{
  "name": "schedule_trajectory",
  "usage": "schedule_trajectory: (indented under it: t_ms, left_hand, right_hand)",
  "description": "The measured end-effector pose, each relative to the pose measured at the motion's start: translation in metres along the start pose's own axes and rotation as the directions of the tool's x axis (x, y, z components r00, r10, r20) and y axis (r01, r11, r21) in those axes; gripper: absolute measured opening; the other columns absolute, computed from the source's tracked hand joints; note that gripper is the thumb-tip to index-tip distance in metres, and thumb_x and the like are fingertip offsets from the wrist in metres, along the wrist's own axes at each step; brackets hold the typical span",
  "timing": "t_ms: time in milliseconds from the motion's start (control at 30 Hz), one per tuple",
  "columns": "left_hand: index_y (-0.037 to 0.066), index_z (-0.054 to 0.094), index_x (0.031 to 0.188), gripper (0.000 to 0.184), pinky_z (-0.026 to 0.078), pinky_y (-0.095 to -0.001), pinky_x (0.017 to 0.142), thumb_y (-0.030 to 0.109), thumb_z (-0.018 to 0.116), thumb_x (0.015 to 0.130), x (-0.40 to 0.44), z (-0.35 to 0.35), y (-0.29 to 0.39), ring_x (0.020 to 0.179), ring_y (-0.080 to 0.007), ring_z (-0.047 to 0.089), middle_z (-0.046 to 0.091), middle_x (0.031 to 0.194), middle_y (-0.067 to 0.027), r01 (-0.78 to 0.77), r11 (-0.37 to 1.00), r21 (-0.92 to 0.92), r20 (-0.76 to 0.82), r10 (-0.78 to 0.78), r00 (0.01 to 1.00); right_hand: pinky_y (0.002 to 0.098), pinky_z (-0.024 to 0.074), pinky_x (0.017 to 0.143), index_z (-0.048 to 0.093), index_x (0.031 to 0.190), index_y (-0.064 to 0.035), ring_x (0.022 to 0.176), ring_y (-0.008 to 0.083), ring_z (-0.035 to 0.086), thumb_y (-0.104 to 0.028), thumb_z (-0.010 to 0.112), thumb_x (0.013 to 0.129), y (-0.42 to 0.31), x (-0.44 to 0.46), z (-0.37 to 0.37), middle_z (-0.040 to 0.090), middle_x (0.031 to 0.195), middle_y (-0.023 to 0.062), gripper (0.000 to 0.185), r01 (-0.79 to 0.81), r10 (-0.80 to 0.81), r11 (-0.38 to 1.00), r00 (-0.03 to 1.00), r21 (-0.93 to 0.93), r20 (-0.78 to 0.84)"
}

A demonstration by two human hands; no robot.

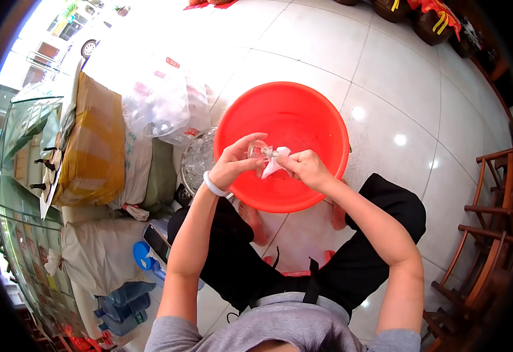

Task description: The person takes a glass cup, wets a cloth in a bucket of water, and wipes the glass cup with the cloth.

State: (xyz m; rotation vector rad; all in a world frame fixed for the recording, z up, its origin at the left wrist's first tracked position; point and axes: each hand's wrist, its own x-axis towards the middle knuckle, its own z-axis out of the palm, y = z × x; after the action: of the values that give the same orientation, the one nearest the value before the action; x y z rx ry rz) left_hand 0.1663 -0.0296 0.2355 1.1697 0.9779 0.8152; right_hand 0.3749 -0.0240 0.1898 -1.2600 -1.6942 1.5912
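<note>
My left hand [239,159] curls its fingers round a small clear glass [256,150], which lies on its side with the wider end toward my palm. My right hand [307,169] pinches a white cloth [275,166] against the glass's narrow end. The cloth's loose corner hangs down below my fingers. Both hands are above a large red basin [250,103] on the floor between my feet. The glass's exact shape is partly hidden by my fingers and the cloth.
Left of the basin stands a metal-rimmed bowl of clear glassy pieces [199,158], with plastic bags [160,105] beyond it. A taped cardboard box [92,144], a phone [155,242] and water bottles [121,308] lie further left. Wooden chairs [482,252] line the right; dark jars [432,26] stand behind.
</note>
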Motion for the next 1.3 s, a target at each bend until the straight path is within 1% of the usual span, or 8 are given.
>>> schedule_trajectory:
  t_ms: [267, 367, 467, 633, 867, 967, 1167, 1300]
  left_hand:
    - [-0.001, 0.059, 0.089, 0.039, 0.018, -0.0219, 0.032, 0.03, 0.034, 0.093, 0.009, -0.012, -0.019, 0.036, -0.0101, 0.032, 0.054, 0.063, -0.0044, 0.445, 0.871, -0.209, 0.039, -0.448, 0.893]
    - [0.002, 0.058, 0.101, 0.033, 0.029, -0.0229, 0.035, 0.027, 0.039, 0.092, 0.01, -0.027, -0.033, 0.042, -0.0101, 0.042, 0.057, 0.069, -0.0064, 0.554, 0.788, -0.267, 0.281, -0.486, 0.827]
    - [0.001, 0.052, 0.115, 0.03, 0.041, -0.024, 0.043, 0.019, 0.045, 0.092, 0.006, 0.015, -0.002, 0.055, -0.012, 0.052, 0.06, 0.077, -0.0069, 0.239, 0.945, -0.224, -0.256, -0.293, 0.921]
    - [0.002, 0.046, 0.124, 0.039, 0.047, -0.0259, 0.05, 0.005, 0.055, 0.086, 0.001, 0.001, -0.008, 0.064, -0.0145, 0.058, 0.059, 0.087, -0.0079, -0.066, 0.998, -0.019, -0.036, 0.066, 0.997]
    - [0.0, 0.056, 0.088, 0.051, 0.035, -0.0238, 0.034, 0.044, 0.03, 0.095, 0.01, -0.01, -0.013, 0.034, -0.0146, 0.045, 0.047, 0.048, -0.0047, 0.453, 0.857, -0.246, 0.114, -0.438, 0.892]
    - [-0.001, 0.055, 0.102, 0.048, 0.043, -0.0233, 0.044, 0.041, 0.032, 0.096, 0.008, -0.007, -0.012, 0.049, -0.0153, 0.056, 0.059, 0.069, -0.0093, 0.497, 0.857, -0.135, -0.04, -0.506, 0.862]
    - [0.004, 0.04, 0.13, 0.043, 0.047, -0.0234, 0.075, 0.019, 0.051, 0.092, 0.0, 0.006, 0.002, 0.091, -0.0164, 0.06, 0.053, 0.116, -0.012, -0.094, 0.993, 0.068, -0.014, 0.096, 0.995]
    - [0.001, 0.051, 0.113, 0.031, 0.045, -0.0236, 0.049, 0.021, 0.054, 0.09, 0.003, -0.004, -0.003, 0.056, -0.0153, 0.057, 0.057, 0.084, -0.0084, 0.258, 0.96, -0.112, -0.016, -0.262, 0.965]
  right_hand:
    - [0.0378, 0.0415, 0.044, 0.062, 0.058, -0.0085, 0.045, 0.0275, 0.055, -0.037, 0.057, 0.084, -0.002, -0.011, 0.004, 0.055, 0.05, 0.0125, 0.039, 0.302, -0.413, 0.766, 0.908, -0.567, -0.075]
    - [0.0395, 0.0433, 0.044, 0.064, 0.059, -0.0111, 0.048, 0.0292, 0.057, -0.036, 0.058, 0.083, -0.006, -0.012, 0.0, 0.057, 0.053, 0.0118, 0.035, 0.32, -0.419, 0.727, 0.908, -0.608, -0.024]
    - [0.0391, 0.0444, 0.046, 0.064, 0.059, -0.0114, 0.05, 0.0283, 0.059, -0.039, 0.057, 0.084, -0.007, -0.011, 0.003, 0.057, 0.053, 0.0109, 0.037, 0.213, -0.323, 0.785, 0.942, -0.581, -0.092]
    - [0.0399, 0.0451, 0.048, 0.063, 0.059, -0.0099, 0.051, 0.0281, 0.058, -0.043, 0.055, 0.083, -0.013, -0.009, -0.002, 0.056, 0.052, 0.011, 0.042, 0.097, -0.153, 0.945, 0.975, -0.312, -0.163]
    - [0.0375, 0.0454, 0.05, 0.068, 0.064, -0.0126, 0.051, 0.0274, 0.058, -0.044, 0.053, 0.085, -0.004, -0.009, 0.002, 0.056, 0.051, 0.0101, 0.04, 0.108, -0.177, 0.902, 0.975, -0.419, -0.13]
    - [0.0369, 0.0443, 0.049, 0.068, 0.065, -0.0127, 0.051, 0.0269, 0.058, -0.043, 0.053, 0.086, -0.012, -0.012, 0.002, 0.056, 0.052, 0.0103, 0.04, 0.124, -0.175, 0.935, 0.977, -0.334, -0.125]
    - [0.0369, 0.0435, 0.049, 0.069, 0.068, -0.0125, 0.053, 0.0258, 0.059, -0.044, 0.053, 0.085, -0.009, -0.005, -0.002, 0.059, 0.056, 0.0102, 0.04, 0.057, -0.088, 0.977, 0.985, -0.203, -0.146]
    - [0.0373, 0.0435, 0.049, 0.068, 0.067, -0.0119, 0.052, 0.025, 0.06, -0.045, 0.053, 0.085, -0.005, -0.006, -0.002, 0.058, 0.054, 0.01, 0.041, 0.032, -0.077, 0.964, 0.984, -0.262, -0.162]
